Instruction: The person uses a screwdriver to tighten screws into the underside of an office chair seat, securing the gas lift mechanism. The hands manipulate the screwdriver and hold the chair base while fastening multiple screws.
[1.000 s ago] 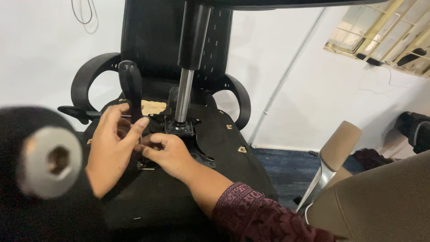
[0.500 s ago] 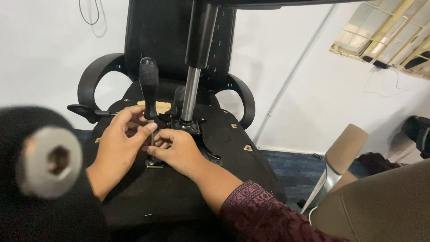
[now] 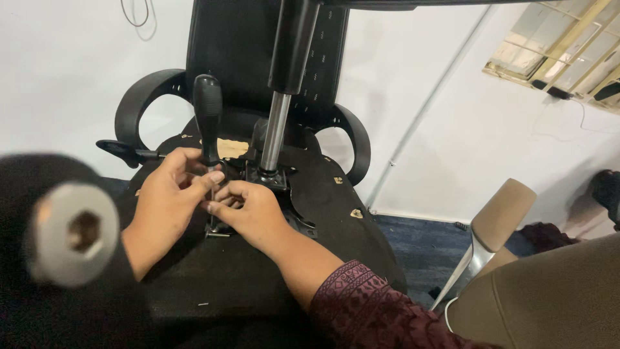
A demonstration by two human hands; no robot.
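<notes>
My left hand and right hand hide the screwdriver tip and what it meets. A blurred grey hex socket fills the lower left. The gas cylinder is cut off above.

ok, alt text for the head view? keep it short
Two bare hands, left hand and right hand, steady an upright black-handled screwdriver on the underside of an overturned black office chair, beside its metal gas cylinder. A blurred grey caster fills the near left.

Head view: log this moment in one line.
left hand: steadying screwdriver | right hand: at its shaft | chair: upturned | mount: beside hands
</notes>
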